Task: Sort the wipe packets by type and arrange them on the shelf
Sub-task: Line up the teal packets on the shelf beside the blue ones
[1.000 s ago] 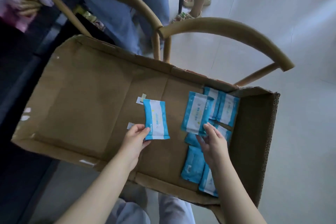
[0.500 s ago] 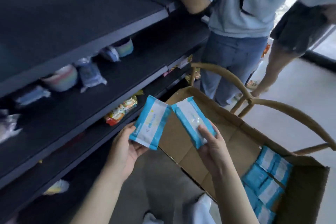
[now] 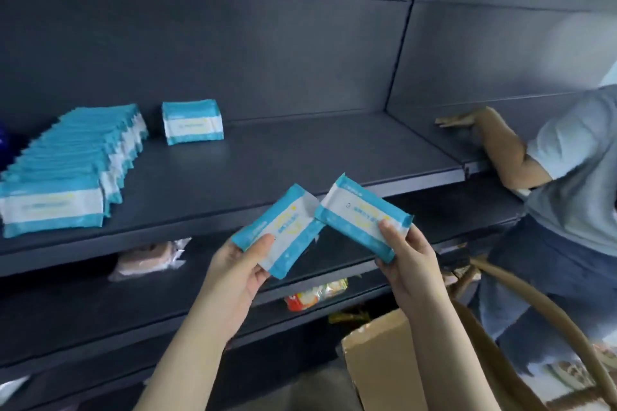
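Dim, cool light; the dark grey metal shelf point(image 3: 300, 157) reflects little, with deep shadow under its front edge. Blur softens the row of blue-and-white wipe packets point(image 3: 66, 170) at its left end. Straight lines bow near the borders.

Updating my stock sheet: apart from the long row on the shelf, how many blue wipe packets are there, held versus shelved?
Held: 2, the left packet in the left hand, the right packet in the right hand
Shelved: 1, the lone packet standing on the shelf
Total: 3
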